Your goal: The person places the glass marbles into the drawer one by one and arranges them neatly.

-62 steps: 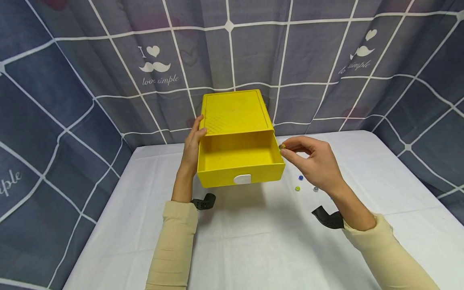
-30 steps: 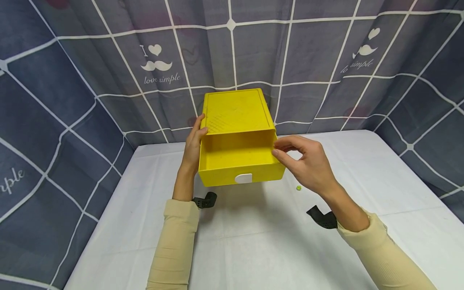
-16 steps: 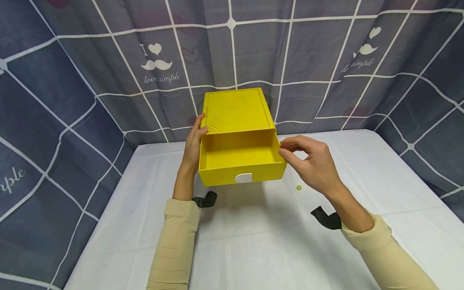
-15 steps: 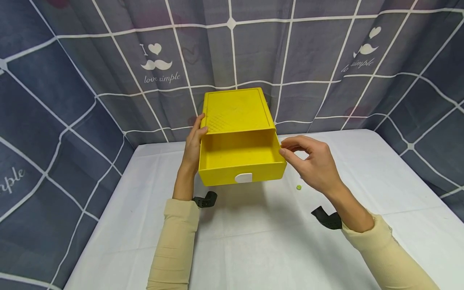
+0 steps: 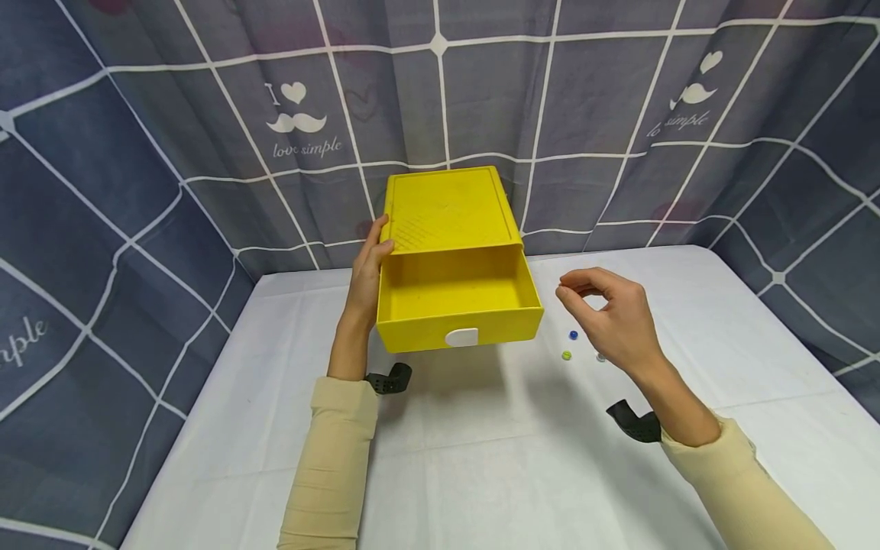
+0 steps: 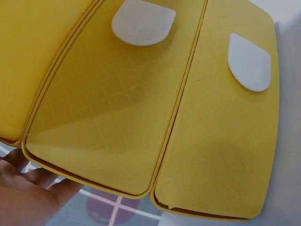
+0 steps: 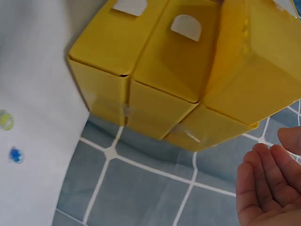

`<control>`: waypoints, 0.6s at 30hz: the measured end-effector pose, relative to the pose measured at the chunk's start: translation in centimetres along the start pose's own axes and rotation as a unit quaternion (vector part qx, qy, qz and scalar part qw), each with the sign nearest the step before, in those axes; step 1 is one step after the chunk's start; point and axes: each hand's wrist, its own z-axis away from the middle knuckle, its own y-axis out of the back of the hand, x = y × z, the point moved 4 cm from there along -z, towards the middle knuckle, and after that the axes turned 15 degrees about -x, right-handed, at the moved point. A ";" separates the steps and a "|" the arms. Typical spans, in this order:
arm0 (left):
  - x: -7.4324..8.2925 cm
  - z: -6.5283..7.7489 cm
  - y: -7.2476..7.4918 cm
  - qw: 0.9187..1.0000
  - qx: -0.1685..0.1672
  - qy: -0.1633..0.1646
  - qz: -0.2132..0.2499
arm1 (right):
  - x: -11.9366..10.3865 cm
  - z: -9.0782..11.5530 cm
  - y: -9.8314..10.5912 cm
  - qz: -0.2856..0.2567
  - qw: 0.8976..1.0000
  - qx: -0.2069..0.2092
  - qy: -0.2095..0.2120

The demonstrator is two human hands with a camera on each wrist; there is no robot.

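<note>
A yellow drawer cabinet (image 5: 450, 210) with white tab handles stands on the table, its top drawer (image 5: 458, 328) pulled out. My left hand (image 5: 362, 283) grips the cabinet's left side, thumb on the front edge. In the left wrist view, the left hand's fingers (image 6: 42, 181) lie along that side. My right hand (image 5: 608, 313) hovers to the right of the drawer, thumb and fingertips close together. Nothing shows between the right hand's fingers (image 7: 268, 174) in the right wrist view. Below it on the table lie a blue glassy bead (image 5: 574, 334), a green one (image 5: 567, 355) and a clear one (image 5: 601, 357).
A white cloth covers the table (image 5: 474, 473). Grey-blue checked curtains (image 5: 481, 99) hang behind it and on both sides. Two lower drawers, pushed in, show in the left wrist view, one with a white handle (image 6: 250, 62). Black straps (image 5: 634, 422) circle both wrists.
My right hand, earlier pinching a golden bead, has reached over the drawer's right edge and drawn back right; that bead no longer shows. My left hand stays on the cabinet.
</note>
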 end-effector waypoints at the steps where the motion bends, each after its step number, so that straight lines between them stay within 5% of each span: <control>1: 0.0 0.0 0.0 1.000 0.000 0.001 0.000 | 0.2 0.2 0.0 0.003 1.000 -0.005 -0.008; 18: -0.2 0.1 0.2 1.000 0.001 0.008 -0.011 | 6.6 2.6 -2.4 0.027 0.992 -0.093 -0.083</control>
